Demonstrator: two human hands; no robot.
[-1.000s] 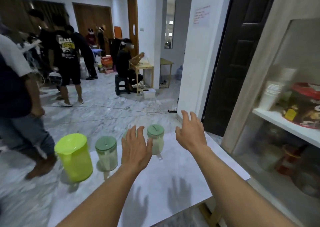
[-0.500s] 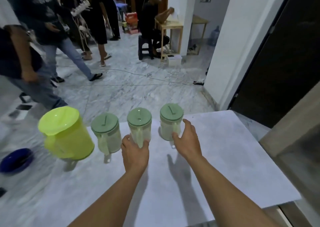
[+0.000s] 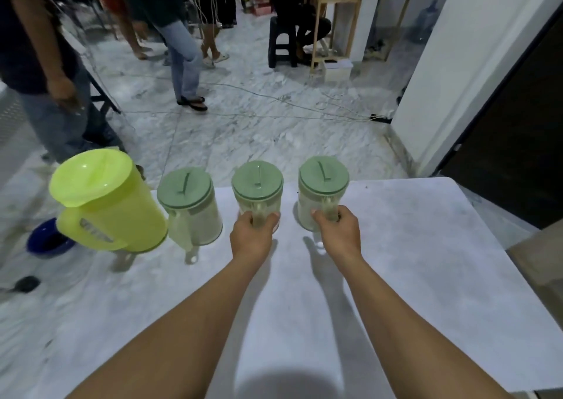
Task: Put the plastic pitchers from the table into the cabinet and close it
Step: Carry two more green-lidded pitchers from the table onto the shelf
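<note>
Four plastic pitchers stand in a row along the far edge of the white table (image 3: pixel 411 276). At the left is a big lime-yellow pitcher (image 3: pixel 109 200). Beside it stands a clear pitcher with a green lid (image 3: pixel 190 206), untouched. My left hand (image 3: pixel 253 237) is closed around the handle of the middle green-lidded pitcher (image 3: pixel 257 187). My right hand (image 3: pixel 338 231) grips the handle of the right green-lidded pitcher (image 3: pixel 323 185). Both held pitchers still rest on the table. The cabinet shows only as a wooden edge (image 3: pixel 539 264) at the right.
Beyond the table lies a marble floor with cables. Several people stand or walk at the back left, one sits on a stool (image 3: pixel 281 48) by a wooden table. A blue bowl (image 3: pixel 45 240) lies on the floor at the left. A dark doorway (image 3: pixel 518 142) is at the right.
My view tilted down from the cabinet to the table. Both hands went from spread open above the table to closed on the handles of two green-lidded pitchers.
</note>
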